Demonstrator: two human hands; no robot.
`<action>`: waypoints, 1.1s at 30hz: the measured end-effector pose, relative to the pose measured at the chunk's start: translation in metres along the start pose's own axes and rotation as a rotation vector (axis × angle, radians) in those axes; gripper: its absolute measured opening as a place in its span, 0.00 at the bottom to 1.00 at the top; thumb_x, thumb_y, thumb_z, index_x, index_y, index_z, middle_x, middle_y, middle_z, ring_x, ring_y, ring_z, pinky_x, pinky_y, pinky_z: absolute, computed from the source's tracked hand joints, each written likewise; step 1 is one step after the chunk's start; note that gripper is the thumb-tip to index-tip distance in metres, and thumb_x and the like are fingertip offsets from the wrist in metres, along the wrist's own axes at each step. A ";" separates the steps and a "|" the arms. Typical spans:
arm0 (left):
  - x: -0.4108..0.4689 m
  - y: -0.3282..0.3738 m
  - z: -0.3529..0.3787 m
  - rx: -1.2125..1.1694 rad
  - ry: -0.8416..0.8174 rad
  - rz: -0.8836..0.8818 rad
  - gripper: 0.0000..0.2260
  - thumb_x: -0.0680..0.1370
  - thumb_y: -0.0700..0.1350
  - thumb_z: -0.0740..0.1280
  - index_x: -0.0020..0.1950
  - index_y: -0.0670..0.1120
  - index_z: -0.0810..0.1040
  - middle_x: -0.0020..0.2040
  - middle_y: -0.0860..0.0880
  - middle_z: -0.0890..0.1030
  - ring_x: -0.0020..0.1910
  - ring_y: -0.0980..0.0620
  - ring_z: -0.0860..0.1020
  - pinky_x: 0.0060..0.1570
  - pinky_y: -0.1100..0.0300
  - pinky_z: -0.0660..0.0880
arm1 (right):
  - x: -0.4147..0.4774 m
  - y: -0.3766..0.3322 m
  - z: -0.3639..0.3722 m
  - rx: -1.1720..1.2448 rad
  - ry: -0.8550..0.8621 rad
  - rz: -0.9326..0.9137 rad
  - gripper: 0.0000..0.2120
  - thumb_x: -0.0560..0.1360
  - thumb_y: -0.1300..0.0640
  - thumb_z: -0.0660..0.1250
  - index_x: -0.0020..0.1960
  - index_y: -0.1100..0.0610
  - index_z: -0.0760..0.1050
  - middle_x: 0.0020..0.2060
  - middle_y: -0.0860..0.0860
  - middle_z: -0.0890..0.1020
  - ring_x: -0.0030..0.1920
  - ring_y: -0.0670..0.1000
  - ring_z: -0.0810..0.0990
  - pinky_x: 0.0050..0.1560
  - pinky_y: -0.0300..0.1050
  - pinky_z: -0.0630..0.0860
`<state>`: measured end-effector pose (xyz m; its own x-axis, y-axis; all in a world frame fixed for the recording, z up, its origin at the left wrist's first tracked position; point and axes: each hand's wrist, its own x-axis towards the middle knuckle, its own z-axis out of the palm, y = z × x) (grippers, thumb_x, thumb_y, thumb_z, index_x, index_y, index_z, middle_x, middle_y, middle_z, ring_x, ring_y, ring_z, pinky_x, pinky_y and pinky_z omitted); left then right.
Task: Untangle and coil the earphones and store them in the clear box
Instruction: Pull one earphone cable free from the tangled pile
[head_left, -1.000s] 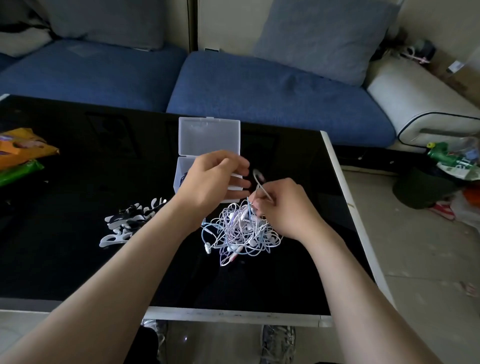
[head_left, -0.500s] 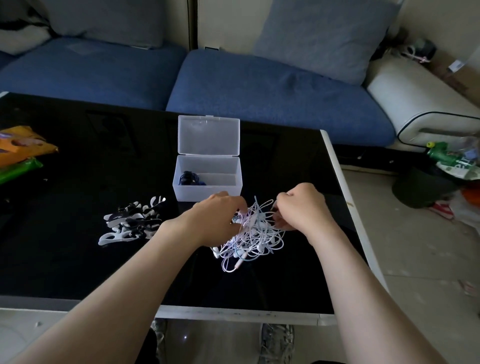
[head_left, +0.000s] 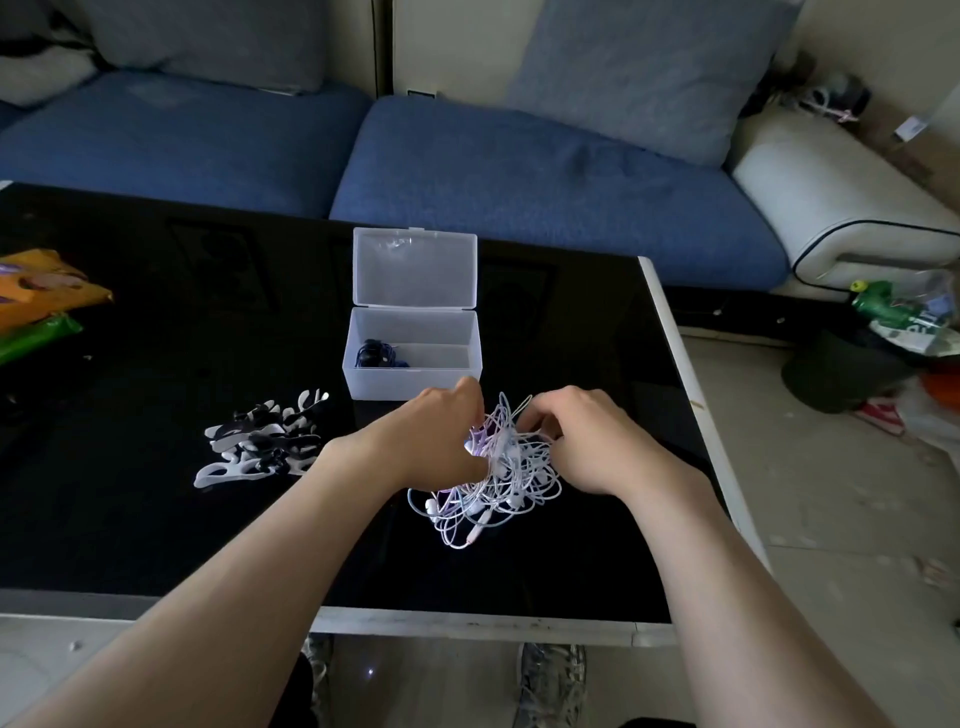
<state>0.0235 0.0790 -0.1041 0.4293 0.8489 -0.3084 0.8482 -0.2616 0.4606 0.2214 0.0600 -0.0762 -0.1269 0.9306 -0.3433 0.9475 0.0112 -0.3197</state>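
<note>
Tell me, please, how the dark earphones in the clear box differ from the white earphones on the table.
The dark earphones sit as a small bundle at the left end of the clear box; the white earphones sprawl in a loose tangle on the table. Nothing touches the dark earphones; the left hand and right hand hold the white earphones. Both are wired earphones.

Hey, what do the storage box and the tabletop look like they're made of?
Clear box: likely frosted translucent plastic; the dark earphones inside show through its walls. Table: seemingly glossy black glass, given faint reflections; scuffed white rim, material unclear.
</note>
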 end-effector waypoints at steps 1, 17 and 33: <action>0.001 -0.001 0.000 0.005 0.006 0.008 0.20 0.76 0.52 0.74 0.63 0.48 0.70 0.59 0.47 0.78 0.57 0.45 0.78 0.56 0.47 0.79 | 0.000 -0.001 0.000 0.059 0.002 0.005 0.20 0.78 0.65 0.63 0.57 0.45 0.85 0.46 0.46 0.81 0.45 0.52 0.81 0.45 0.47 0.77; 0.012 -0.012 0.009 0.056 0.142 -0.073 0.07 0.79 0.43 0.68 0.48 0.51 0.86 0.49 0.47 0.84 0.48 0.43 0.84 0.50 0.47 0.83 | 0.002 -0.004 0.005 0.100 0.034 -0.005 0.07 0.76 0.51 0.70 0.41 0.48 0.85 0.37 0.43 0.84 0.44 0.46 0.83 0.62 0.55 0.79; 0.002 0.022 -0.030 -0.431 0.738 0.095 0.05 0.82 0.42 0.69 0.48 0.49 0.82 0.38 0.57 0.83 0.40 0.58 0.82 0.43 0.66 0.76 | 0.012 -0.031 0.003 0.706 0.491 -0.227 0.19 0.76 0.65 0.72 0.63 0.49 0.78 0.41 0.47 0.87 0.40 0.44 0.86 0.42 0.37 0.80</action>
<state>0.0337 0.0888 -0.0698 0.0537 0.9528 0.2987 0.5631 -0.2760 0.7790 0.1892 0.0700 -0.0729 0.0039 0.9871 0.1600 0.4919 0.1374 -0.8597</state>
